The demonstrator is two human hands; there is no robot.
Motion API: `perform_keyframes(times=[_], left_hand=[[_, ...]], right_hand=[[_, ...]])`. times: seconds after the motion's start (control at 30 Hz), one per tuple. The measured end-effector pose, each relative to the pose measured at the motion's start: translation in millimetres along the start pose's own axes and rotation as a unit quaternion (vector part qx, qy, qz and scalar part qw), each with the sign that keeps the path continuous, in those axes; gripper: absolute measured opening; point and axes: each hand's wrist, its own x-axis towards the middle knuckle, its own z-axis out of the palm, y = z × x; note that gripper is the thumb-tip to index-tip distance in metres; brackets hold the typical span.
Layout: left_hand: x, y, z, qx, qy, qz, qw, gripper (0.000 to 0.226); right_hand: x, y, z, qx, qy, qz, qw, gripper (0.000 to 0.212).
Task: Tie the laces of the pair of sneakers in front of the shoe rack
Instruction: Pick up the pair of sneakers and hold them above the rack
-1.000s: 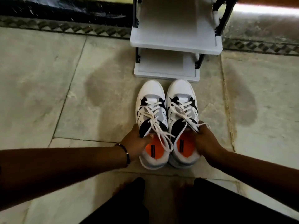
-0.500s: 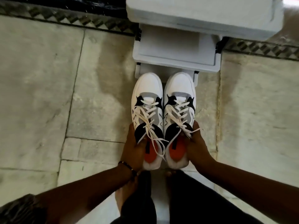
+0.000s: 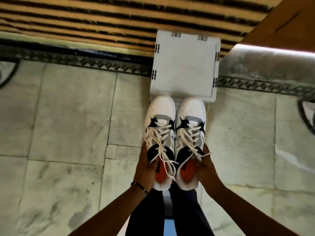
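Observation:
Two white sneakers with black and grey panels and orange insoles sit side by side, toes toward the white shoe rack (image 3: 185, 68). My left hand (image 3: 146, 167) grips the left sneaker (image 3: 160, 116) at its collar, thumb inside the opening. My right hand (image 3: 205, 166) holds the right sneaker (image 3: 190, 114) the same way at its outer heel side. White laces (image 3: 163, 150) lie loose over both tongues and trail into the openings. Whether the shoes rest on the floor or are lifted is unclear.
A striped brown and black rug (image 3: 119, 17) lies behind the rack. Marble floor tiles (image 3: 59, 133) with a dark patterned border (image 3: 85, 62) spread around. My dark trouser legs (image 3: 184, 210) are directly below the shoes. A wooden surface (image 3: 286, 28) is at the top right.
Both hands keep their hold on the sneakers. The view has risen and tilted so that the rack's top is seen from above, and the shoes appear closer to me.

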Motion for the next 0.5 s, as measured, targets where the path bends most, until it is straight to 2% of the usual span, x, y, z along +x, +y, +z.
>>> perform_keyframes(times=[0.03, 0.07, 0.13, 0.17, 0.33, 0.43, 0.5], left_hand=[[-6, 10, -2, -0.004, 0.002, 0.002, 1.0, 0.057], [-13, 26, -5, -0.007, 0.004, -0.003, 1.0, 0.056], [-19, 53, -11, 0.006, 0.012, -0.004, 1.0, 0.058], [-18, 64, -13, 0.011, 0.014, 0.003, 1.0, 0.059], [2, 113, -15, 0.025, 0.038, 0.01, 0.999, 0.051], [31, 129, -12, 0.007, 0.041, 0.005, 0.999, 0.057], [56, 138, -7, -0.02, 0.033, -0.012, 0.999, 0.065]], right_hand=[[-9, -15, 2, -0.004, 0.001, 0.004, 1.0, 0.117], [-14, -27, 4, -0.012, 0.0, 0.009, 1.0, 0.107], [-24, -52, 8, -0.066, -0.013, 0.01, 0.998, 0.062], [-24, -61, 9, -0.09, -0.008, -0.005, 0.996, 0.052], [-6, -113, 22, -0.083, 0.027, -0.036, 0.995, 0.049], [26, -129, 22, -0.089, 0.056, -0.06, 0.993, 0.046], [53, -138, 16, -0.116, 0.037, -0.056, 0.991, 0.045]])
